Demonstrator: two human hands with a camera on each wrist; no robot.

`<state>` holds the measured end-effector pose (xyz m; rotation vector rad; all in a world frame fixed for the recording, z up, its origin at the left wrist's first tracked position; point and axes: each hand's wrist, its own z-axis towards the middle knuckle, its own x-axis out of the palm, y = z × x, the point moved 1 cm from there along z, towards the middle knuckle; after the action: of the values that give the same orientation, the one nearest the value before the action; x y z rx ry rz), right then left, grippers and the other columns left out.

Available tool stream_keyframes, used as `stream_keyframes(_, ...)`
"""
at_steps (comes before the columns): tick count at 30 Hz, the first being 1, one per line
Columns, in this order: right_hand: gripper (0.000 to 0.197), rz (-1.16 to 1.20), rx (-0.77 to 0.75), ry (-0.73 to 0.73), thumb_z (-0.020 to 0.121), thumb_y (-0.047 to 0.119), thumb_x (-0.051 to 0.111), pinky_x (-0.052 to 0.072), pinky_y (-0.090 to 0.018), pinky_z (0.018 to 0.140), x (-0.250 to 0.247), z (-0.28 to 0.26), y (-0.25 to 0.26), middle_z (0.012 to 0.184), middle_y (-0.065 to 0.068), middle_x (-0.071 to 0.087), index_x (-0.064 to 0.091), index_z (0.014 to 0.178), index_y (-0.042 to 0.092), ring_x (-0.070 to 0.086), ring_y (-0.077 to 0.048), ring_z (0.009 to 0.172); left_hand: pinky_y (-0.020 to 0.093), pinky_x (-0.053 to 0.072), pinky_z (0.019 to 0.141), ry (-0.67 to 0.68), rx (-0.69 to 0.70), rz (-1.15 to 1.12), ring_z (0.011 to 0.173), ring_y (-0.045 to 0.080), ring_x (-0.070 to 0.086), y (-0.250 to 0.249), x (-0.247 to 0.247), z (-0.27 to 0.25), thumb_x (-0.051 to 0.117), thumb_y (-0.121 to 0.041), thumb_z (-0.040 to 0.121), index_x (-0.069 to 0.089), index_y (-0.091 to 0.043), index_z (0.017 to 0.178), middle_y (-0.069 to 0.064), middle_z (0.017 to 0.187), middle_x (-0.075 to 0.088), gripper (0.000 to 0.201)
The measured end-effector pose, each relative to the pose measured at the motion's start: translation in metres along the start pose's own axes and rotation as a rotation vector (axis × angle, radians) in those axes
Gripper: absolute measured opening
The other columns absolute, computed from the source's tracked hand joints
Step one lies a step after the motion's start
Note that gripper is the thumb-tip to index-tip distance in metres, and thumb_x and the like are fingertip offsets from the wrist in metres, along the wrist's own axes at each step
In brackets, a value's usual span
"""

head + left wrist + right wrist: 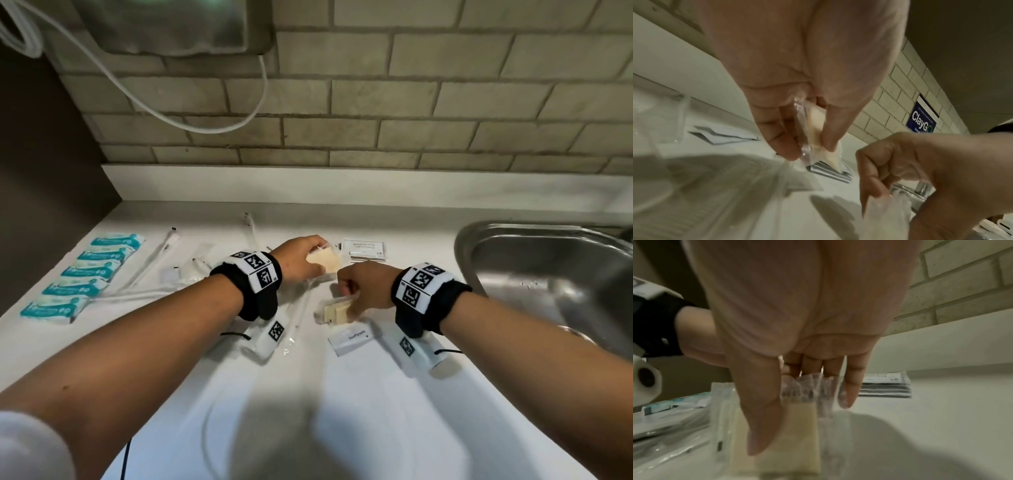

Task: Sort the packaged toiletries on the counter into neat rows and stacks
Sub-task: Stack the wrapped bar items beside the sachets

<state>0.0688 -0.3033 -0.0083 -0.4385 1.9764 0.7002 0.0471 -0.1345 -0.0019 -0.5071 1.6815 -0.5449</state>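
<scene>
My left hand pinches a cream soap bar in clear wrap between thumb and fingers, just above the counter; the left wrist view shows this pinch on the soap packet edge-on. My right hand is close beside it, fingers curled on a small stack of wrapped soap bars resting on the counter. In the right wrist view the thumb lies along the top soap bar and the fingers hold the crimped wrapper end. A white toothpaste box lies under my right wrist.
Teal packets lie in a row at the far left, wrapped toothbrushes beside them. A stack of shampoo sachets sits behind my hands. A steel sink opens at the right. A tiled wall and a hanging white cable stand behind the counter.
</scene>
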Motion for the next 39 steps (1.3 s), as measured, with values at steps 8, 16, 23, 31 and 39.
stream_keyframes(8, 0.036, 0.155, 0.031, -0.295, 0.066, 0.020, 0.077, 0.051, -0.036, 0.073, 0.002, -0.022, -0.036, 0.090, 0.001, 0.066, 0.050, 0.088, 0.021, 0.060, -0.024, 0.080, 0.028, 0.039, 0.102, 0.164, 0.008, -0.120, 0.120, 0.012, 0.051, -0.027, 0.046, 0.016, 0.057, -0.010, 0.091, 0.053, -0.023, 0.132, -0.003, 0.133, 0.056, 0.042)
stream_keyframes(16, 0.061, 0.232, 0.084, -0.410, 0.061, 0.026, 0.086, 0.040, -0.031, 0.065, 0.012, -0.027, -0.053, 0.095, -0.003, 0.051, 0.038, 0.097, 0.014, 0.052, -0.025, 0.078, 0.014, 0.043, 0.078, 0.293, 0.058, -0.134, 0.101, 0.008, 0.053, -0.053, 0.054, 0.006, 0.061, -0.014, 0.089, 0.044, -0.018, 0.137, -0.007, 0.114, 0.055, 0.051)
stream_keyframes(23, 0.088, 0.029, 0.180, -0.206, 0.059, 0.051, 0.080, 0.052, -0.038, 0.083, 0.014, -0.027, -0.054, 0.108, 0.001, 0.055, 0.035, 0.128, 0.023, 0.062, -0.027, 0.096, 0.035, 0.049, 0.092, 0.228, 0.076, 0.221, 0.105, 0.021, 0.059, -0.052, 0.061, 0.004, 0.068, -0.018, 0.082, 0.031, -0.023, 0.137, 0.001, 0.121, 0.059, 0.067)
stream_keyframes(31, 0.031, -0.022, 0.216, -0.204, 0.070, 0.026, 0.066, 0.050, -0.030, 0.066, 0.017, -0.021, -0.049, 0.085, 0.000, 0.060, 0.054, 0.097, 0.019, 0.059, -0.024, 0.076, 0.032, 0.041, 0.076, 0.212, 0.010, 0.442, 0.096, 0.028, 0.057, -0.046, 0.065, 0.008, 0.056, -0.037, 0.089, 0.041, -0.017, 0.124, 0.009, 0.120, 0.048, 0.044)
stream_keyframes(39, 0.042, 0.023, 0.162, -0.218, 0.061, 0.020, 0.073, 0.056, -0.035, 0.072, 0.020, -0.007, -0.045, 0.093, -0.002, 0.063, 0.054, 0.098, 0.018, 0.064, -0.025, 0.083, 0.032, 0.047, 0.077, 0.139, 0.016, 0.378, 0.092, 0.022, 0.055, -0.047, 0.073, 0.011, 0.060, -0.029, 0.082, 0.045, -0.017, 0.118, 0.007, 0.116, 0.050, 0.041)
